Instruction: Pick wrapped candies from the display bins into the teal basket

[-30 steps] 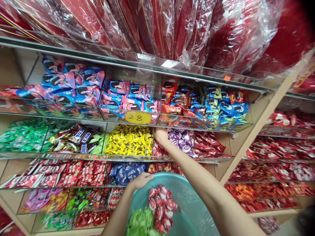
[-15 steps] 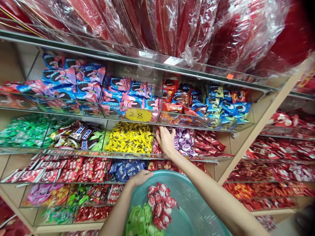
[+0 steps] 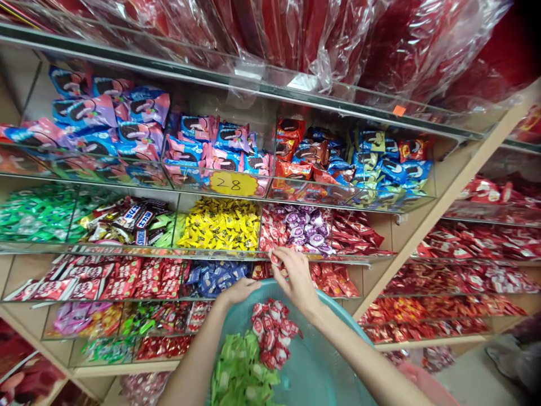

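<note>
My left hand point(image 3: 238, 291) is closed on the rim of a teal plastic basket point(image 3: 329, 361), at its far left side. Inside the basket lie a heap of green-wrapped candies point(image 3: 243, 372) and a smaller heap of red-and-white wrapped candies point(image 3: 274, 332). Above the basket's far rim, my right hand point(image 3: 296, 279) pinches a small red-and-white wrapped candy point(image 3: 274, 258) between thumb and fingers. Just behind that hand is a shelf compartment holding red-and-white candies point(image 3: 273, 225) beside purple-and-white candies point(image 3: 313, 228).
Glass-fronted shelves carry yellow candies point(image 3: 220, 225), green candies point(image 3: 38, 211), Snickers bars point(image 3: 141, 220) and blue snack packets point(image 3: 220, 146). A yellow tag point(image 3: 234, 183) reads 28. The glass shelf edge point(image 3: 203, 254) runs just above the basket. Plastic-wrapped red goods point(image 3: 296, 39) hang over the top.
My right hand has come out of the compartment, down toward the basket, with a candy in its fingers. My left hand stays on the rim. The view has shifted slightly.
</note>
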